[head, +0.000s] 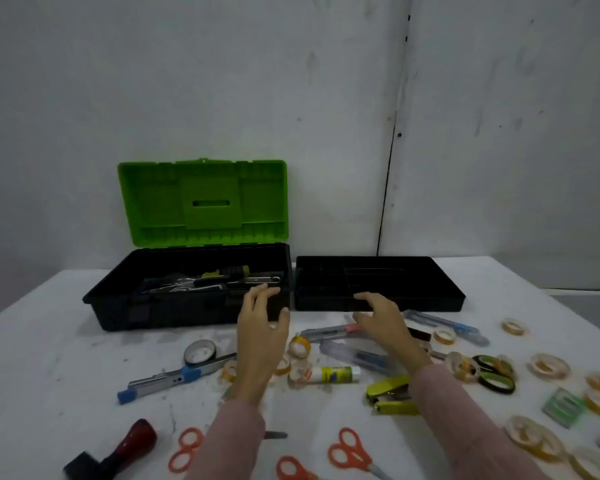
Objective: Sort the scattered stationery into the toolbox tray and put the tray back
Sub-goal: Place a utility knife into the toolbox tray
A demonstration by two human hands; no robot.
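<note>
The tray (437,303), black and compartmented, stands on the table (66,341) at 12 o'clock from the right hand (385,327). This hand's fingertips overlap the tray's front wall; contact cannot be confirmed. Its fingers are spread, loosely curved, and hold nothing. The left hand (260,330) is in the same state: fingers spread, lightly curved, nothing held. The toolbox (174,313) lies at 10 o'clock from the left hand, just beside the tray's left end. Its green lid (201,202) stands upright, and metal tools (208,282) lie in the base.

Loose stationery lies around and below both hands. Count:

- Orange-handled scissors (354,452): three pairs, at 6 o'clock, beside the sleeves.
- Utility knives (174,375): four, blurred. One is at 8 o'clock from the left hand; three are near the right hand.
- Glue stick (329,374): one, between the forearms.
- Stapler (390,393): one, yellow-green, just beside the right sleeve.
- Grey tape roll (200,351): one, at 8 o'clock from the left hand.
- Clear tape rolls (548,367): many, mostly at 4 o'clock from the right hand. Blur prevents an exact count.
</note>
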